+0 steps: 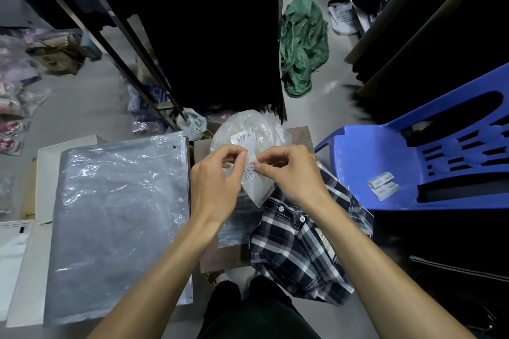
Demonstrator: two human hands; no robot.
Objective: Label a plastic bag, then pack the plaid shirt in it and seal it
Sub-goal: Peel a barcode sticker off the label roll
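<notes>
Step in hand looks like peeling a barcode label (250, 171) off its backing sheet (259, 190), which is held just above the plaid shirt (300, 245). To do it well: keep the backing taut with one hand, lift a corner of the sticker with the other, peel slow and flat so it doesn't curl or stick to itself, and keep fingertips off the adhesive. Left hand (217, 181) is pinched closed, thumb and forefinger together on the upper edge of the sheet. Right hand (289, 173) is likewise pinched tight, fingertips on the sheet right at the barcode; can't tell whether it grips the label itself or only the backing. The two hands are nearly touching. The shirt lies crumpled on a small brown desk (220, 256), below and right of the hands, not yet bagged. A stack of flat clear plastic bags (115, 217) sits left of the shirt, well apart from it, no label on it visible. A crinkled clear bundle (248, 129) with another barcode sits just beyond the shirt. Spare label strips (382, 186) lie on the blue chair (413, 151) right of the shirt.
</notes>
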